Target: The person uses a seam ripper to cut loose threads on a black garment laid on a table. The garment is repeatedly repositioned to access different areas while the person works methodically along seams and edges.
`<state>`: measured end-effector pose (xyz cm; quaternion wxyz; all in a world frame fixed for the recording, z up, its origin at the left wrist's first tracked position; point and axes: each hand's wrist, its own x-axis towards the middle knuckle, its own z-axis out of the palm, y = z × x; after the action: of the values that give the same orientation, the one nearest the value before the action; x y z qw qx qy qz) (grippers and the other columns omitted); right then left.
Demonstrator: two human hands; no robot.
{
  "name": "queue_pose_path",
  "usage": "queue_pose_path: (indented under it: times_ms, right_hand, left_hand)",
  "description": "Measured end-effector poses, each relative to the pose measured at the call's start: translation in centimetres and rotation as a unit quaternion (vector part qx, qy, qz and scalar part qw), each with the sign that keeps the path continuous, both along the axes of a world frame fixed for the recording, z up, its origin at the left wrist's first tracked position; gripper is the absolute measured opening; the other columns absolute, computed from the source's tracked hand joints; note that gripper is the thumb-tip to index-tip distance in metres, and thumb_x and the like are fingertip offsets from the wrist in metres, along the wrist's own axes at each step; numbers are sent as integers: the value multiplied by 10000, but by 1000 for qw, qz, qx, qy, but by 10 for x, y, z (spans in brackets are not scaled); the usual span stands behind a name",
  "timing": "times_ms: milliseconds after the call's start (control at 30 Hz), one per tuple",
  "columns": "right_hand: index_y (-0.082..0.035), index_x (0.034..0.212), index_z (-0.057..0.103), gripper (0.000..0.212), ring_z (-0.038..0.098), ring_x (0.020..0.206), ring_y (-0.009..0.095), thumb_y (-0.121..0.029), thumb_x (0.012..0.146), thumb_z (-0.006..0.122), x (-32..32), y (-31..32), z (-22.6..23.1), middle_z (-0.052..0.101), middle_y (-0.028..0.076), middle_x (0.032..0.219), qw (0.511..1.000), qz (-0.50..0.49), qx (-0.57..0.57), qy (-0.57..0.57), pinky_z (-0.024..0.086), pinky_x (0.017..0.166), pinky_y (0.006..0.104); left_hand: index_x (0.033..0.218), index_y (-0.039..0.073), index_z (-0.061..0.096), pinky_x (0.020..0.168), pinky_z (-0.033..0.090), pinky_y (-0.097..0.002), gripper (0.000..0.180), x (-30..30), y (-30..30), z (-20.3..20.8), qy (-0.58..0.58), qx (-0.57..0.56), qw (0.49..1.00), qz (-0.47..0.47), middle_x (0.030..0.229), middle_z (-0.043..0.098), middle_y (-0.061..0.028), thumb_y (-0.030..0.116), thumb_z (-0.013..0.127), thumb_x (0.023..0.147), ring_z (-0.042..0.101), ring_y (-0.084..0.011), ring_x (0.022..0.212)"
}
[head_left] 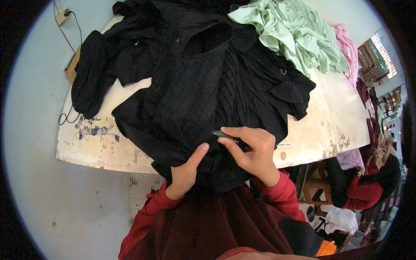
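A black garment (182,95) with pleated panels lies bunched over the table, its near part hanging over the front edge toward me. My left hand (187,173) grips a fold of it at the near edge; the thumb rests on top and the other fingers are hidden by the cloth. Just to the right, my right hand (255,151) is closed around small dark thread snips (222,134). Their tips point left, close above the fabric and a little beyond my left thumb. Whether the blades touch a thread cannot be made out.
The pale, worn wooden table (333,117) has a curved-looking front edge. Light green cloth (299,34) lies piled at the far right, with pink cloth (346,52) beyond it. A cable and socket (64,15) are at the left wall. Another person in red (366,190) sits at right.
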<state>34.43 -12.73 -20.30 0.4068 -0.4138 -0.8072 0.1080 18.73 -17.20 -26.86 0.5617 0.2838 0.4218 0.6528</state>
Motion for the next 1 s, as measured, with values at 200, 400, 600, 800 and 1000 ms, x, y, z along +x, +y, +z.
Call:
queue_pose_path:
  times_ms: [200, 400, 600, 800, 1000]
  right_hand:
    - [-29, 904, 687, 190, 650, 711, 196, -121, 749, 749, 3, 4, -6, 673, 107, 855, 971, 35, -119, 205, 500, 663, 259]
    - [-122, 1039, 701, 399, 608, 744, 181, -19, 656, 742, -2, 8, -26, 588, 72, 866, 985, 101, -74, 121, 483, 635, 265]
    - [-126, 1078, 695, 448, 616, 757, 194, -21, 644, 728, -10, 6, -34, 588, 78, 908, 987, 95, -74, 103, 494, 637, 265]
    - [-74, 1031, 700, 359, 537, 698, 101, 33, 691, 732, -1, 8, -32, 590, 77, 944, 973, 84, -100, 189, 412, 593, 205]
    - [-72, 1022, 715, 359, 525, 636, 68, 60, 688, 725, -8, 5, -31, 585, 82, 940, 981, 104, -65, 148, 397, 551, 183]
  left_hand:
    - [1055, -43, 642, 885, 503, -335, 230, -8, 3, 10, -190, -103, 972, -95, 1078, 656, -121, 37, 645, 839, 643, -210, 968]
    - [1042, -39, 637, 874, 520, -354, 198, -18, 6, -6, -358, -125, 896, -229, 1033, 667, -123, 52, 585, 874, 646, -212, 966]
    - [1135, -16, 593, 898, 512, -353, 252, -10, 5, 7, -225, -116, 948, -191, 1101, 640, -121, 106, 569, 916, 636, -203, 986]
    - [1190, -12, 548, 912, 500, -373, 330, -11, 10, 2, -301, -141, 919, -210, 1142, 617, -134, 207, 511, 946, 628, -224, 1010]
    - [1210, -12, 537, 930, 497, -377, 342, -7, 4, 3, -204, -56, 956, -202, 1160, 610, -132, 196, 531, 938, 617, -228, 1039]
